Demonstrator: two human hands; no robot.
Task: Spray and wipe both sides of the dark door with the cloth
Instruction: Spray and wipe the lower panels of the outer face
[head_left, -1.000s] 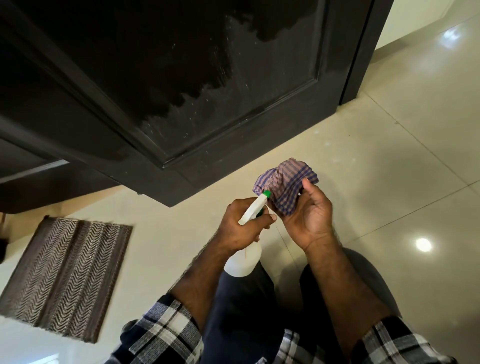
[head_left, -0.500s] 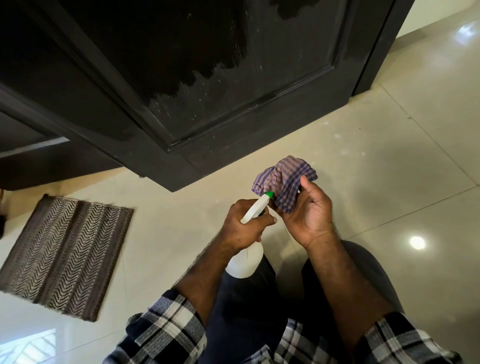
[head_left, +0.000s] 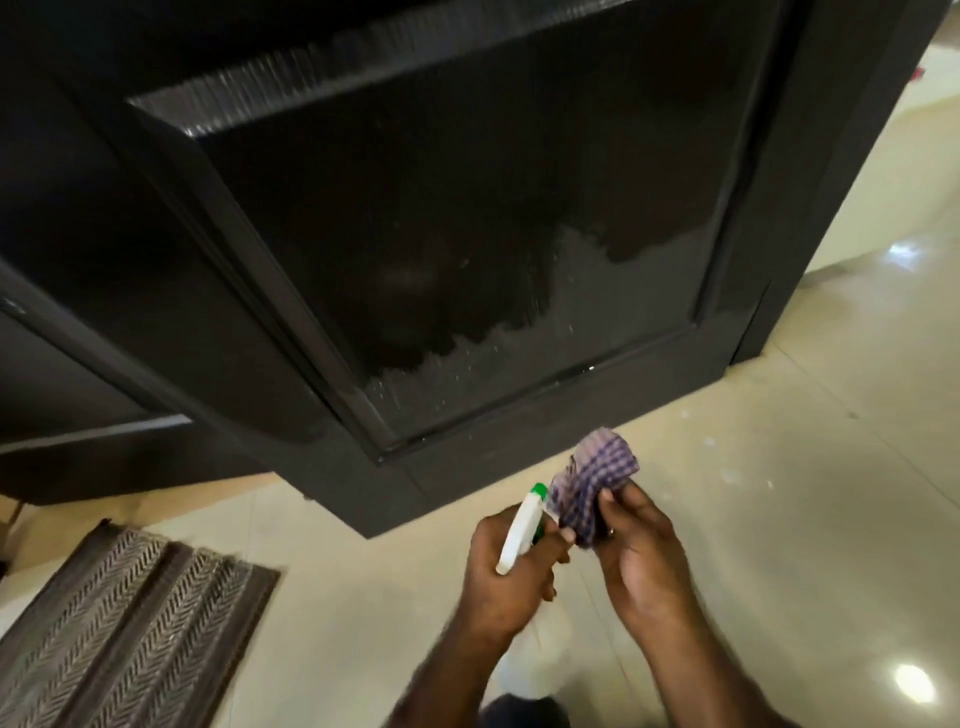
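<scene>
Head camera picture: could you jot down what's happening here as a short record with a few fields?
left hand: grips a white spray bottle with a green nozzle
right hand: fingers hold a bunched checked cloth
door: dark, panel wet, lower corner paler and speckled with droplets
floor: glossy cream tiles
mat: striped, lower left, beside the door

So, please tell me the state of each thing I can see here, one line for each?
Dark panelled door: open, lower panel partly wet, with droplets.
White spray bottle with green nozzle: gripped by left hand, nozzle towards cloth.
Purple checked cloth: bunched, held by right hand.
Brown zigzag doormat: flat on floor.
Glossy beige tile floor: dry-looking, few pale specks.
</scene>
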